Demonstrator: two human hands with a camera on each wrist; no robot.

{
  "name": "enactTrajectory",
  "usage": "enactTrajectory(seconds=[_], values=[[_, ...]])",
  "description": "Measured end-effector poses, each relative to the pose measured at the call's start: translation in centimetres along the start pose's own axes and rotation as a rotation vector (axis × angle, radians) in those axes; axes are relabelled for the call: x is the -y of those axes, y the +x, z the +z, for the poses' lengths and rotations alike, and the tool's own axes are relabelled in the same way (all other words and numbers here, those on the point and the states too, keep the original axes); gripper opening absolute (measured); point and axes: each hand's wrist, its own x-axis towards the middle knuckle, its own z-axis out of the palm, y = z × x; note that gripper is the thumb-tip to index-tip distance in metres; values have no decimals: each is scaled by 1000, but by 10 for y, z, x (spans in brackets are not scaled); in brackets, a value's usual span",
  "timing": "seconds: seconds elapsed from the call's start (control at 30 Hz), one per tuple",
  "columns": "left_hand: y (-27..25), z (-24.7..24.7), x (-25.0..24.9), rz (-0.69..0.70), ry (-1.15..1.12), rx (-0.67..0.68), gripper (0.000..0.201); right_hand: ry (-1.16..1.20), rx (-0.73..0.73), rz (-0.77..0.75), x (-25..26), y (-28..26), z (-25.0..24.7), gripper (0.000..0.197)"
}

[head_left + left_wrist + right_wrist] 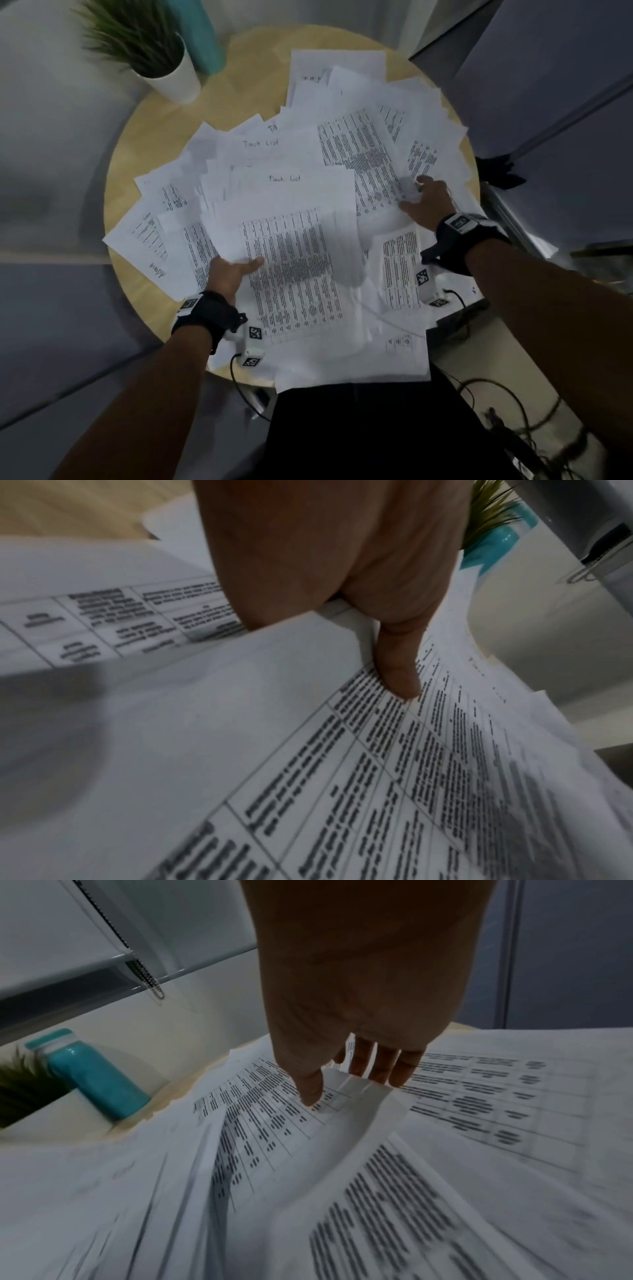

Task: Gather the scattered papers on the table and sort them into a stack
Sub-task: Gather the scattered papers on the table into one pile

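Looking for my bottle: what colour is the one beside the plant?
Teal bottle, clearest in right wrist view.

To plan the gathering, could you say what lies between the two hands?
Overlapping white printed paper sheets fill the stretch between left hand and right hand, per the head view.

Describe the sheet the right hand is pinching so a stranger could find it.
On the round wooden table, look at the paper pile's right side. The right hand pinches a densely printed table sheet there; unlike the sheets around it, its corner is lifted and curled.
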Motion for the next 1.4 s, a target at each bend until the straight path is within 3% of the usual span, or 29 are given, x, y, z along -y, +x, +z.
enactTrajectory(seconds=[0.07,0.2,0.27,0.53,0.67,0.73,0.8,1.0,1.13,1.4], values=[[2,-3,4,-12,4,-12,50,15,16,40,8,6,0,65],[4,-2,5,-42,14,-12,49,-102,-37,42,18,9,-2,33],[4,-2,1,-64,30,-10,53,-113,-76,58,21,4,-4,28],[-5,0,-7,-77,77,-29,59,62,-227,98,-24,-38,-20,29],[-9,5,-16,-69,112,-37,95,161,-243,44,-55,-61,-27,35],[-9,10,-20,-52,137,-34,98,182,-248,32,-64,-70,-29,38],[-9,16,-22,-33,145,-3,91,216,-282,53,-72,-78,-31,38],[-10,39,-20,-20,234,-25,45,312,-525,179,-87,-98,-51,36],[-17,46,-26,20,269,-65,77,387,-614,5,-86,-109,-74,36],[-7,38,-22,-10,304,-13,101,634,-493,-344,-27,-136,-138,27]])
